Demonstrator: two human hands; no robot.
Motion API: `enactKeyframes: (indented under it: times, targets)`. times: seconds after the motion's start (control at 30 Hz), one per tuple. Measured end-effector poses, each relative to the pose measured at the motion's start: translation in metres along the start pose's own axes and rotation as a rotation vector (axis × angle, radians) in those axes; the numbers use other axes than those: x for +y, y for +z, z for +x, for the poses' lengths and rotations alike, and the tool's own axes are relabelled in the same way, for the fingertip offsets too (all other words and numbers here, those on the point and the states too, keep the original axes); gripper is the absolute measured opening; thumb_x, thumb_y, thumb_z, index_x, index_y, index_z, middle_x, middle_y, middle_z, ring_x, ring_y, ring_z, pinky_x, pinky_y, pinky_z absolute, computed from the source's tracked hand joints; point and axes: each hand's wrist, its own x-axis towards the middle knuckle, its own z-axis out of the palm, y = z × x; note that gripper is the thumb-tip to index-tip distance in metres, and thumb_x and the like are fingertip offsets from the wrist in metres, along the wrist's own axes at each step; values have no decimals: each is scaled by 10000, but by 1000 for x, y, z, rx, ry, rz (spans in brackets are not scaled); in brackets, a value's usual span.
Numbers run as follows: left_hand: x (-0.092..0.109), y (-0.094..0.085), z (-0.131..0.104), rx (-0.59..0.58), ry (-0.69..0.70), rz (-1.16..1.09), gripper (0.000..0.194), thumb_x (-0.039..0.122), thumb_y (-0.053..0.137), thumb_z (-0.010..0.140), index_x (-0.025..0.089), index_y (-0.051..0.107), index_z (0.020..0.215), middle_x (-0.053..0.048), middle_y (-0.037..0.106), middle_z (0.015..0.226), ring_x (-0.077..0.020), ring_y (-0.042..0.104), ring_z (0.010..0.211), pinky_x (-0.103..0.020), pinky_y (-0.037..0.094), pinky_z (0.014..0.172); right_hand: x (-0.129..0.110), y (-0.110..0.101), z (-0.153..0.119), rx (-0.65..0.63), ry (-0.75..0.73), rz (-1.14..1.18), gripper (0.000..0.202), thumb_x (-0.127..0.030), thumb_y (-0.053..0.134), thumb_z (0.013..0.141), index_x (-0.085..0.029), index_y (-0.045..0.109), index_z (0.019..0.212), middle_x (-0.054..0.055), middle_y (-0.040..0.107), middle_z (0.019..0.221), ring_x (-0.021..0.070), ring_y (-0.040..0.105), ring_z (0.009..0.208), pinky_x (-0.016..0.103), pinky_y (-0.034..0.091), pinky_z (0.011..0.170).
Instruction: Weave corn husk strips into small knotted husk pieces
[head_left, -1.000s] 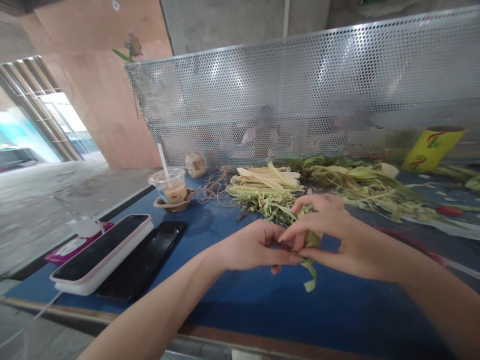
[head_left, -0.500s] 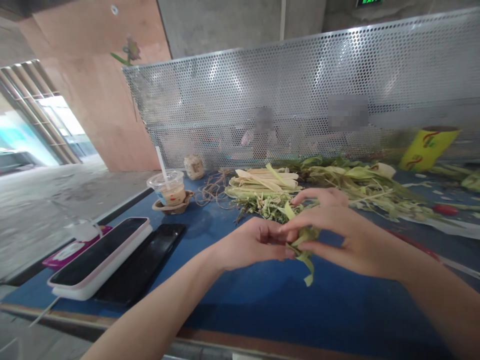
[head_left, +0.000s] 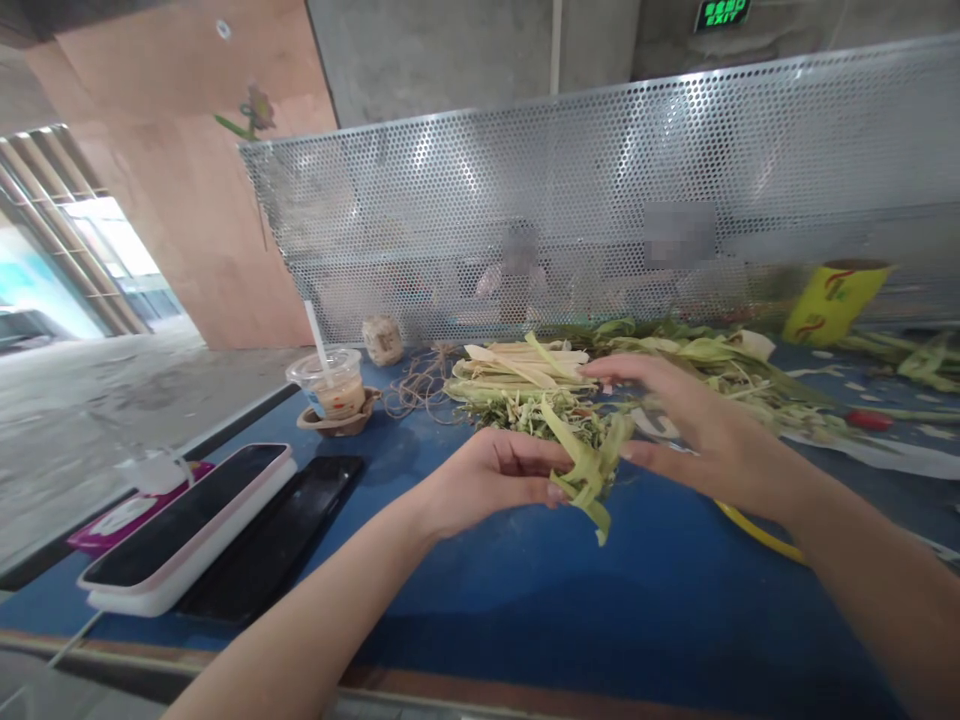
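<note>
A small bundle of green husk strips is pinched between the thumb and fingers of my left hand, its loose ends sticking up and hanging down. My right hand is just right of the bundle, thumb and fingers spread, with nothing held between them. Behind my hands lies a heap of short green trimmings, and beyond it a stack of pale husk strips. Longer green husks spread out to the right.
On the left are a phone on a white box, a black tablet-like slab and an iced drink. Twine lies behind. A yellow roll stands back right, near a perforated metal screen.
My right hand has come off the husk bundle and opened. The bundle now shows more fully in my left hand. A yellow curved item has come into sight under my right wrist.
</note>
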Motion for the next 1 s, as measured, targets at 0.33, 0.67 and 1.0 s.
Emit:
enactKeyframes:
  times: [0.33,0.67,1.0]
  targets:
    - [-7,-13,7,138,12,-22,289,151,736,577,132,683,861,-38,697,669,-109,629,614,-191,426,536,1,-4,7,-162,112,50,209,-382,508,807,-221,607,718,19,637,772,166,577,749,312,429,717]
    - [-5,-6,7,161,51,28,821,40,722,556,229,386,1281,-153,550,1196,-123,650,605,-173,444,445,5,21,5,-420,295,418,367,-444,617,700,-171,576,942,36,630,889,175,590,789,287,462,670]
    - [-3,-13,4,245,101,214,886,157,744,577,272,275,1320,-157,518,1188,-172,662,638,-207,452,445,15,34,10,-172,430,554,246,-394,586,734,-155,588,792,-26,541,619,98,515,555,232,408,529]
